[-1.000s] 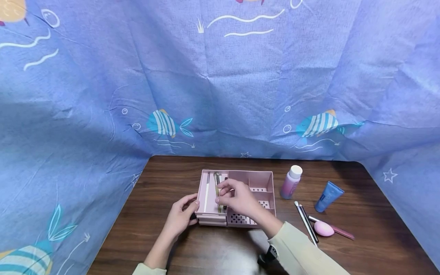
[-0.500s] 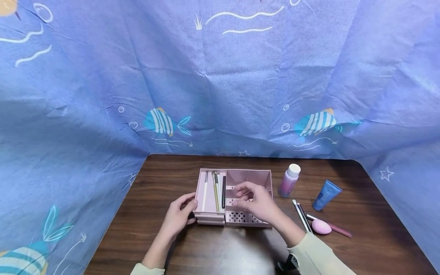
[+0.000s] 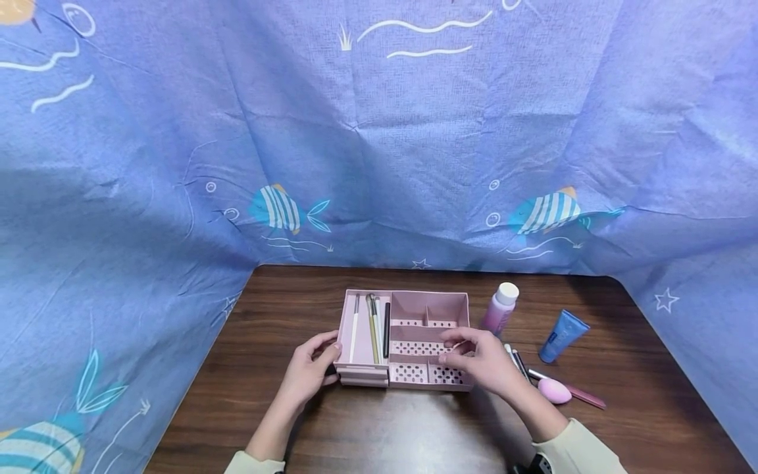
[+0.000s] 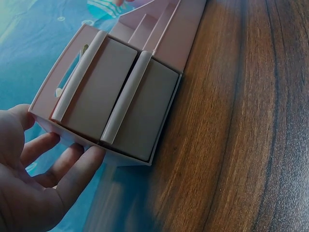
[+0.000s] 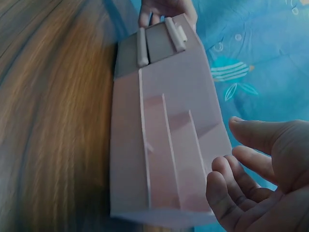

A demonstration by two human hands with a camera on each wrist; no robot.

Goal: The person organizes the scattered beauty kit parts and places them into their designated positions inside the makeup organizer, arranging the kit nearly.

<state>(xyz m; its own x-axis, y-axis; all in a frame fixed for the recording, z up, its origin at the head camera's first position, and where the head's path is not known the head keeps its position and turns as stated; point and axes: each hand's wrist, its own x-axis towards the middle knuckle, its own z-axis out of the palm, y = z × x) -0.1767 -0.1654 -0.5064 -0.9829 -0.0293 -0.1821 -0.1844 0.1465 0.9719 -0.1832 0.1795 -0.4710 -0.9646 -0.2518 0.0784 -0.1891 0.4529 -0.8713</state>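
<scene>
The pink box (image 3: 408, 305) is set on the tabletop (image 3: 385, 428), held at its near left corner by the left hand (image 3: 306, 372), with the thumb at the rim and the fingers against the side. The right hand (image 3: 482, 359), loosely curled and free of any object, is poised over the box's right end; brushes (image 3: 373, 329) are laid in the left compartment, and a bottle (image 3: 499, 313) is stood just beside the box.

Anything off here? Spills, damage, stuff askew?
No visible spill or damage. Only mild oddity: right of the pink organizer, the pink sponge overlaps a pink-handled stick in the head view, so they look jumbled; can't tell if it rests on it.
</scene>
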